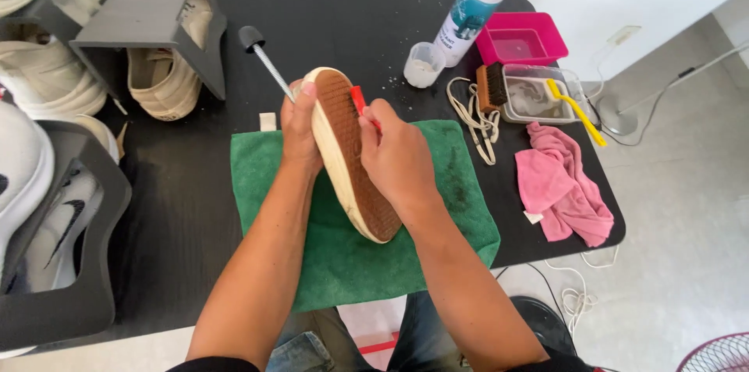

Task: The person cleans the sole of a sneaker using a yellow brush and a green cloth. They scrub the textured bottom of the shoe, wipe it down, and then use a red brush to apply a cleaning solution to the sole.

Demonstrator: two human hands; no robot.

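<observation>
Brown waffle-pattern rubber sole of a cream canvas shoe (353,157), held tilted above the green towel (343,263) by the left hand (299,132); right hand (399,160) grips what seems a small red-handled brush (359,100). Sole-scrubbing step; next stroke needs steady pressure.

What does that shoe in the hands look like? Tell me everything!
The shoe is turned sole up, tilted on its side above a green towel. Its sole is brown with a fine bumpy pattern, edged by a cream rubber rim. The left hand grips its toe end. The right hand presses a small red tool against the sole.
</observation>
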